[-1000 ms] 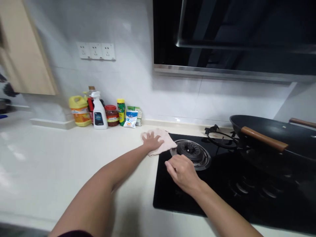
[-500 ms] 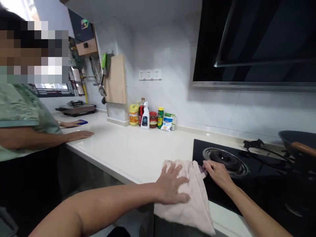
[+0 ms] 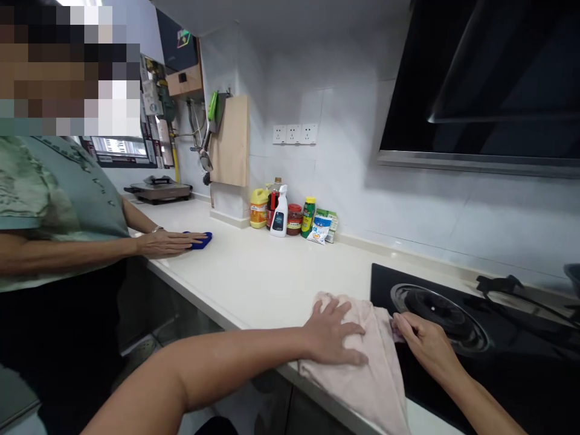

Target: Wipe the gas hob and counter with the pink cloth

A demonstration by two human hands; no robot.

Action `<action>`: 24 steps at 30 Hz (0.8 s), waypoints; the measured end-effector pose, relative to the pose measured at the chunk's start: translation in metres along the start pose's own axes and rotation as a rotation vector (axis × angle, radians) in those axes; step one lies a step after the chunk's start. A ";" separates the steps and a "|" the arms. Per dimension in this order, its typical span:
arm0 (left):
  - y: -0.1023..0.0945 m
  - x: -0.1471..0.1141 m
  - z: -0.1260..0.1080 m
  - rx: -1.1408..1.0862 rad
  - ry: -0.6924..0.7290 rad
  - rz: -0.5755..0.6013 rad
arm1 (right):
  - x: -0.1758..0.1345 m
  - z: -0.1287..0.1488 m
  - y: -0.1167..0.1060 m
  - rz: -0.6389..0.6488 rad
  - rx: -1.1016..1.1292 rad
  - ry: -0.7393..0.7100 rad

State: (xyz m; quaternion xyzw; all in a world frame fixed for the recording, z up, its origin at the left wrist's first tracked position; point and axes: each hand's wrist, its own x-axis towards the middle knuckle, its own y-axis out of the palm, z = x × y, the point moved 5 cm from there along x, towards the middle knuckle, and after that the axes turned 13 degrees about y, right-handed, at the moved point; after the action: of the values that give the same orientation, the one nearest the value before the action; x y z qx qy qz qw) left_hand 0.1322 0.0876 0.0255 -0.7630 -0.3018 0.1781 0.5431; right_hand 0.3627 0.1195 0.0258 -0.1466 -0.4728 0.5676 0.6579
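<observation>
A pale pink cloth (image 3: 380,377) lies over the white countertop (image 3: 272,272), its lower corner hanging past the front edge and its right side meeting the black cooktop (image 3: 419,362). Flat on top of it rests my left hand (image 3: 335,332), fingers spread. My right hand (image 3: 423,338) has its fingers closed in a pinch on the cloth's upper right corner, above the cooktop's left edge near the burner (image 3: 437,311).
At left a person (image 3: 67,199) presses a blue cloth (image 3: 199,240) on the counter. Bottles, a jar and packets, including a white spray bottle (image 3: 280,214), stand by the wall. A cutting board (image 3: 231,142) hangs there; a range hood (image 3: 489,84) juts out above the cooktop.
My view has turned left, shifting the scene rightward. The other person's hands have moved along the counter with the blue cloth. My hands keep the same hold on the pink cloth.
</observation>
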 end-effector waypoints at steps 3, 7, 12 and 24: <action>-0.006 0.039 0.026 0.025 -0.030 -0.032 | 0.000 0.002 -0.001 -0.037 -0.044 -0.056; -0.012 0.101 0.064 0.090 -0.060 -0.045 | -0.004 0.019 -0.004 -0.069 -0.120 -0.173; -0.023 0.171 0.111 0.152 -0.123 -0.077 | -0.015 0.041 0.004 0.035 -0.211 -0.282; -0.061 0.171 0.196 0.194 -0.247 -0.141 | -0.011 0.015 0.006 0.141 -0.316 -0.201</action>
State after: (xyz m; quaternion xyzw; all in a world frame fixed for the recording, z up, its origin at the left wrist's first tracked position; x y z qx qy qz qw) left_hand 0.1276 0.3548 0.0248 -0.6563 -0.4003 0.2603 0.5842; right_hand 0.3481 0.1064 0.0247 -0.2233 -0.6080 0.5428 0.5347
